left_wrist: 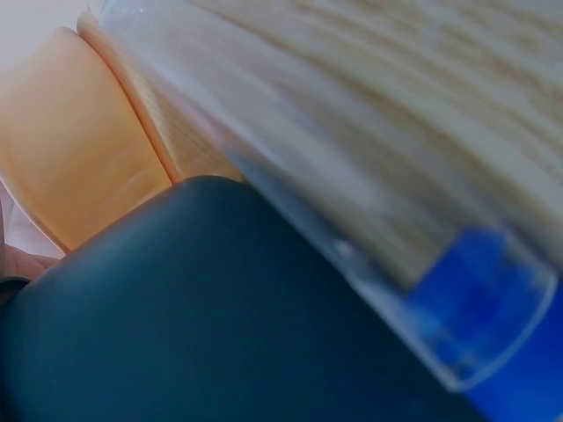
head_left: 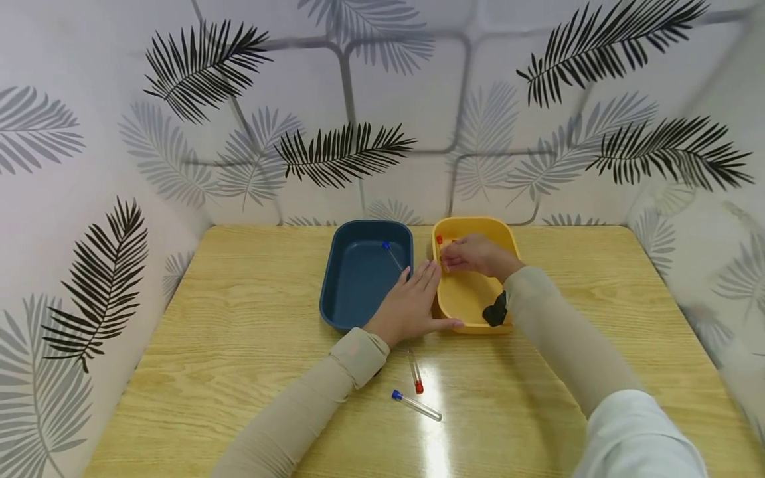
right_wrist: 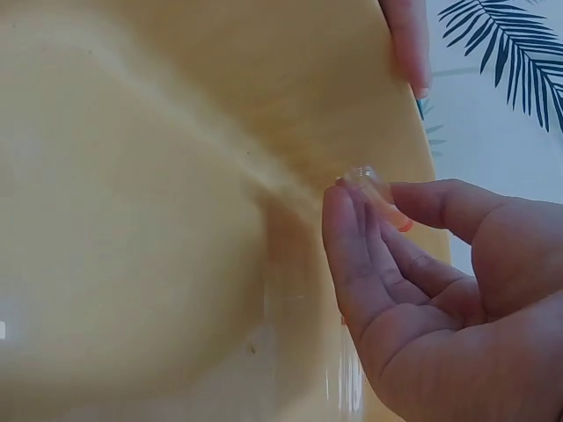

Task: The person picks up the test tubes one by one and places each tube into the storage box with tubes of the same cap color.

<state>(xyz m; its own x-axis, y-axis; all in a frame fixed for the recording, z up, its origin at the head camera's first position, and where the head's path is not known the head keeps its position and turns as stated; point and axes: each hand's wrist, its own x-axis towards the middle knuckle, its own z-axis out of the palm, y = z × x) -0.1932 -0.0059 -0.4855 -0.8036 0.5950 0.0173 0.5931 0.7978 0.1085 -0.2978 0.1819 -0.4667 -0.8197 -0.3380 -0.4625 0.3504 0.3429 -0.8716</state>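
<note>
My right hand [head_left: 475, 255] is inside the yellow bin [head_left: 478, 326], near its far left corner. Between thumb and fingers it pinches a clear test tube [right_wrist: 369, 189] with a reddish end. Red caps [head_left: 439, 239] of tubes show beside that hand. My left hand [head_left: 409, 309] lies spread across the adjoining rims of the yellow bin and the dark blue bin [head_left: 327, 292], its fingers extended. A blue-capped test tube [head_left: 391, 254] leans in the blue bin. Close to the left wrist camera, a tube with a blue cap [left_wrist: 475, 299] lies outside that bin.
On the wooden table [head_left: 239, 312], a red-capped tube [head_left: 416, 372] and a blue-capped tube [head_left: 418, 406] lie in front of the bins. Another tube is partly hidden by my left wrist. A leaf-patterned backdrop [head_left: 394, 99] rises behind the table.
</note>
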